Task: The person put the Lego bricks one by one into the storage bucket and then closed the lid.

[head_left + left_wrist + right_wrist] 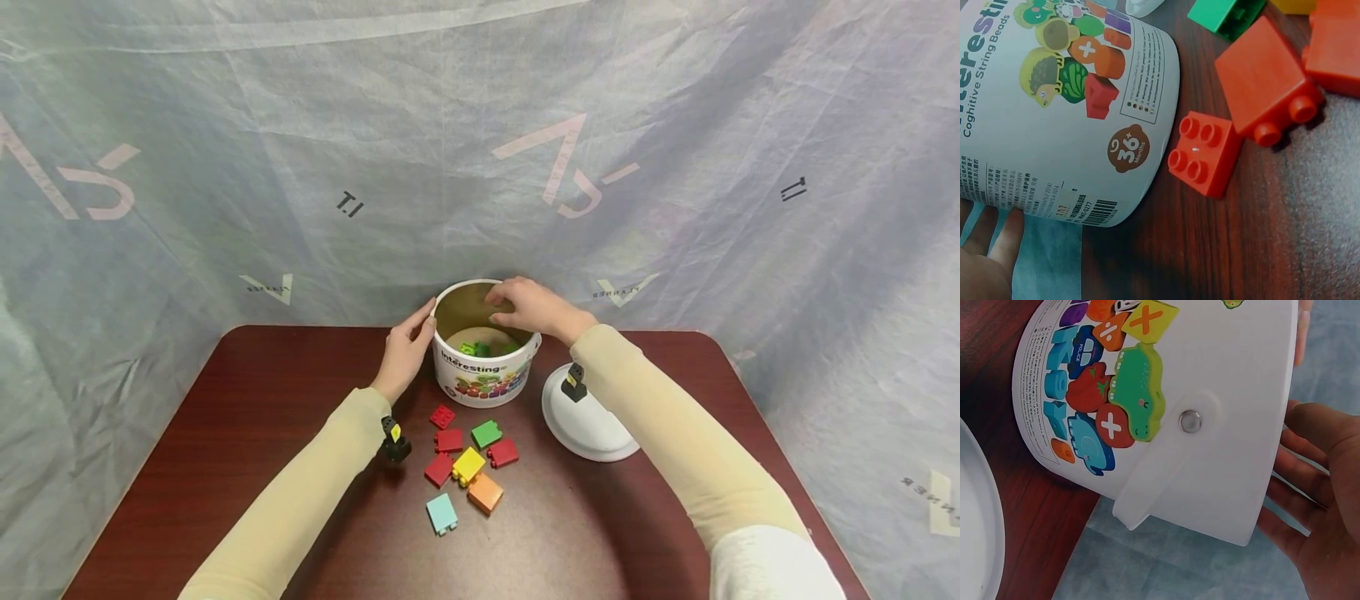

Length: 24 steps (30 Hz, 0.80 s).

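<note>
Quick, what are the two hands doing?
Left hand: open, fingers flat against the side of the bucket.
Right hand: open, fingers resting over the bucket's far rim.

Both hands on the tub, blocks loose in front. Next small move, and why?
Probably lower the right hand to the red block in front. The left hand already rests flat against the white tub, steadying it; the tub stands open with its lid set aside, and only a few green pieces lie inside while eight blocks wait outside.

Dark wood table [225,500] carried a white toy bucket [486,379], its white lid [588,425] at right, & loose plastic building blocks [468,467] just in front
</note>
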### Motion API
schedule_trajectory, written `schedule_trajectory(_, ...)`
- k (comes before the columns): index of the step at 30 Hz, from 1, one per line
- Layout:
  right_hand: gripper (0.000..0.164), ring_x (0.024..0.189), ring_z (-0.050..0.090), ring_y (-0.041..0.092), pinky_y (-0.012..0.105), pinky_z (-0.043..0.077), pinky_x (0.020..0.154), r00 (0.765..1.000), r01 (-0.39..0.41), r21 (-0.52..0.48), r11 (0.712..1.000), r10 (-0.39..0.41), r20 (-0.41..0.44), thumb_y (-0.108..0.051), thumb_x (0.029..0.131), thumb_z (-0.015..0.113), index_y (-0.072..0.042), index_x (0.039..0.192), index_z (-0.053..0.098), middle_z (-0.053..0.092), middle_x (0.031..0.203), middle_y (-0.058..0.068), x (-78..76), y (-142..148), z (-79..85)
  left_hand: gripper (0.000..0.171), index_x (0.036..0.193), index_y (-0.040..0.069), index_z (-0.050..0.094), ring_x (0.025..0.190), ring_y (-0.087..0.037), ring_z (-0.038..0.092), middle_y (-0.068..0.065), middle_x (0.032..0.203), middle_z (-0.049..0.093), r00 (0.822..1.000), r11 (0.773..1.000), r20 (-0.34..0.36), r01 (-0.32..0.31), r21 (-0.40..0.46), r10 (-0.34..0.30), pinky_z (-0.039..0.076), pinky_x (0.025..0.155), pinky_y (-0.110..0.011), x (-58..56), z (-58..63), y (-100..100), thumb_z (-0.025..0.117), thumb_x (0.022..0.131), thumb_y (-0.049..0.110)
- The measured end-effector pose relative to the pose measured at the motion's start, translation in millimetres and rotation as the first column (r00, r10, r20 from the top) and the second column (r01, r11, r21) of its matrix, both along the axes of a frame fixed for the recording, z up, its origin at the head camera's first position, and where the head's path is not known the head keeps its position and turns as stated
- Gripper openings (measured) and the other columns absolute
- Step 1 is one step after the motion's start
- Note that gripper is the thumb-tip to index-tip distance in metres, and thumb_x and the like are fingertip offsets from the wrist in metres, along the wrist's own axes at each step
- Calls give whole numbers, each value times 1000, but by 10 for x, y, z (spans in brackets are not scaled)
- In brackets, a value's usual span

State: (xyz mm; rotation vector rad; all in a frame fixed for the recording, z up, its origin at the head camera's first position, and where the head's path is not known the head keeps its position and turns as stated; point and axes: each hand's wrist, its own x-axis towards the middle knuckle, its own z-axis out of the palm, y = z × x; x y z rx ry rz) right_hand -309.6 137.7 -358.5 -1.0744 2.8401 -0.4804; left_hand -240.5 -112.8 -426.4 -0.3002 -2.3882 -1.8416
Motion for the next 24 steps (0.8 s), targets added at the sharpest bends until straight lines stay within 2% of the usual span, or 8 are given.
schedule_trajectory(7, 32, 117, 61, 34, 47, 48, 105, 999, -18, -21, 1000, 17, -28, -20, 97, 74, -2, 124, 73, 71, 122, 13, 19, 45, -9, 48, 157, 11, 47, 150, -28, 39, -6, 163, 43, 1000, 1000, -4, -12, 8, 12, 36, 121, -49, -194, -275, -28, 53, 111, 21)
schedule_trajectory(9, 32, 117, 61, 34, 48, 48, 105, 999, -25, -31, 999, 25, -30, -19, 97, 74, -1, 124, 72, 72, 121, 13, 35, 57, -5, 48, 157, 14, 49, 150, -25, 40, -3, 162, 44, 1000, 1000, -7, -13, 9, 14, 37, 121, -47, -215, -313, -36, 54, 111, 24)
schedule_trajectory(17, 32, 119, 61, 33, 48, 47, 106, 997, -65, -58, 996, 62, -51, -21, 98, 74, -2, 124, 73, 71, 123, 12, 193, 97, 77, 47, 156, 21, 51, 148, -20, 43, 3, 160, 47, 1000, 1000, -18, -7, 11, 7, 40, 119, -43, -226, -324, -50, 56, 110, 28)
schedule_trajectory(24, 33, 122, 60, 31, 47, 48, 108, 995, -90, -86, 992, 86, -51, -23, 99, 72, -4, 126, 72, 71, 125, 11, 404, 146, 162, 47, 157, 12, 48, 150, -28, 39, -5, 162, 43, 1000, 1000, -21, -6, 8, 6, 37, 120, -49, -241, -318, -40, 53, 111, 22)
